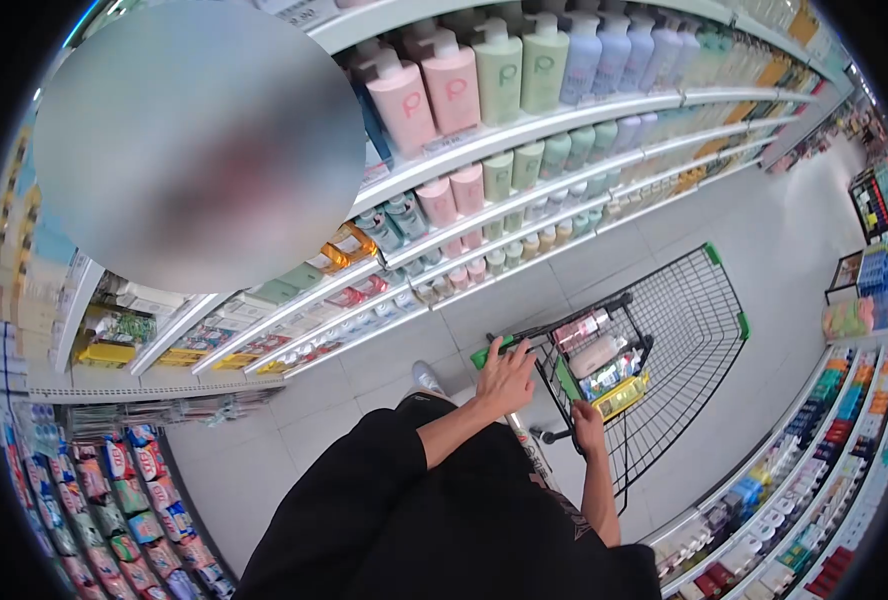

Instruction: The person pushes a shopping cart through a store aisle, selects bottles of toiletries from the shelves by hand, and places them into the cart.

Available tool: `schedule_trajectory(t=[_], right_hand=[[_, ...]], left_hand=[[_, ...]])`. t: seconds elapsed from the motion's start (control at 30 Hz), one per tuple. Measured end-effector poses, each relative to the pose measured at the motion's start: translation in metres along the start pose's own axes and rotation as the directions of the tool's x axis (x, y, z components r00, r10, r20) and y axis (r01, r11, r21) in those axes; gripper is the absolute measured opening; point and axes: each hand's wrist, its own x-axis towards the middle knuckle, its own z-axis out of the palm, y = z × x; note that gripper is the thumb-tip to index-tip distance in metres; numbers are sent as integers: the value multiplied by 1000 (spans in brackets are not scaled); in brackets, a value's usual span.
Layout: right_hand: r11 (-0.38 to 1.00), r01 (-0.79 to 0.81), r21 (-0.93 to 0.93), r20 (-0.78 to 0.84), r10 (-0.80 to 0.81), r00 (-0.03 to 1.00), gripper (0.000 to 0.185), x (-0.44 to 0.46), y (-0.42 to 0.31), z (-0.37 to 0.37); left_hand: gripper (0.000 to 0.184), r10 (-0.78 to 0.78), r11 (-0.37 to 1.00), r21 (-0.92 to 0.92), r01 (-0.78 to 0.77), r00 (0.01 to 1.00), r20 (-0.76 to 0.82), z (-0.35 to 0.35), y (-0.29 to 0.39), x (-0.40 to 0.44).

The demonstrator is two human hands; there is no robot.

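Observation:
A black wire shopping cart [686, 310] with green corner pieces stands in front of me. My left hand [505, 380] lies over the left end of the cart's handle, fingers bent across it and slightly apart. Closed, my right hand [589, 425] is at the rear of the basket, beside a yellow package [621, 397]; what its fingers grip is hidden. Together with that package, the cart's rear section holds a pink bottle [582, 328], a pale pink bottle [599, 354] and a blue-and-white package [612, 375].
A long white shelf [524, 124] on the left carries pump bottles [451, 82] in pink, green and lilac. Curved shelves with small goods [764, 500] line the right. Colourful packets [149, 500] fill a rack behind. Grey floor tiles [524, 300] run between. A round blur covers the upper left.

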Motion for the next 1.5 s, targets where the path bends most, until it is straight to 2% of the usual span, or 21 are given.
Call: schedule_trajectory(t=[0.07, 0.13, 0.2, 0.27, 0.3, 0.33, 0.4, 0.43, 0.5, 0.53, 0.6, 0.73, 0.8, 1.1, 1.2, 1.27, 1.33, 1.4, 1.47, 1.5], right_hand=[[991, 6, -137, -60, -14, 998, 35, -19, -36, -10], [994, 30, -108, -116, -43, 992, 35, -27, -43, -14], [996, 52, -78, -183, -65, 981, 36, -37, -52, -16], [994, 91, -56, -172, -99, 980, 37, -50, -73, -10], [992, 66, -104, -188, -85, 979, 36, -63, -95, -4], [963, 95, -254, -262, -163, 951, 39, -66, -94, 5], [940, 140, -311, -464, -279, 841, 32, -64, -92, 19], [940, 136, -314, -469, -278, 838, 32, -59, -88, 16], [896, -22, -444, -527, -242, 815, 29, -49, -87, 14], [897, -20, -441, -534, -244, 810, 29, -45, -87, 10], [869, 101, -484, -567, -399, 721, 27, -38, -86, 6], [838, 157, -523, -569, -480, 668, 24, -14, -77, -5], [825, 181, -535, -602, -523, 604, 23, -3, -81, -10], [831, 186, -524, -567, -503, 652, 20, 40, -96, -31], [865, 157, -476, -538, -428, 726, 23, 53, -107, -40], [846, 208, -490, -514, -474, 715, 28, 50, -124, -40], [841, 229, -490, -464, -474, 748, 32, 57, -132, -48], [814, 254, -523, -351, -477, 805, 35, 70, -126, -65], [772, 282, -569, -151, -435, 888, 34, 82, -130, -90], [746, 301, -594, -89, -434, 897, 34, 93, -136, -95]], left_hand=[[49, 4, 1000, 5, -4, 1000, 27, 0, 0, 7], [50, 9, 999, 37, -12, 997, 78, 0, 3, 12], [49, 32, 999, 27, -34, 997, 74, 7, 3, 16], [49, 49, 999, 17, -50, 997, 66, 18, 3, 23], [48, 61, 997, 36, -62, 998, 19, 24, 3, 26], [47, 75, 996, 55, -73, 997, -25, 25, 4, 27], [46, 66, 996, 65, -68, 997, 31, 17, 9, 34], [46, 39, 996, 83, -45, 996, 78, 14, 13, 37], [45, 56, 994, 94, -62, 996, 67, 17, 14, 43], [45, 70, 991, 108, -75, 996, 56, 18, 16, 48], [44, 80, 992, 97, -84, 996, 46, 18, 16, 57], [42, 103, 992, 79, -103, 995, -3, 21, 17, 74], [41, 107, 992, 70, -107, 994, -1, 22, 17, 87], [46, 84, 996, 19, -85, 994, 68, 26, 19, 153], [49, 101, 989, 96, -108, 992, 76, 40, 17, 178], [42, 88, 994, 52, -95, 990, 114, 22, 20, 186], [43, 158, 981, 79, -175, 971, 178, 29, 19, 203], [45, 165, 980, 109, -166, 986, 20, 64, 22, 218], [47, 109, 978, 172, -122, 991, 80, 65, 29, 234], [48, 110, 977, 165, -135, 982, 153, 65, 31, 243]])
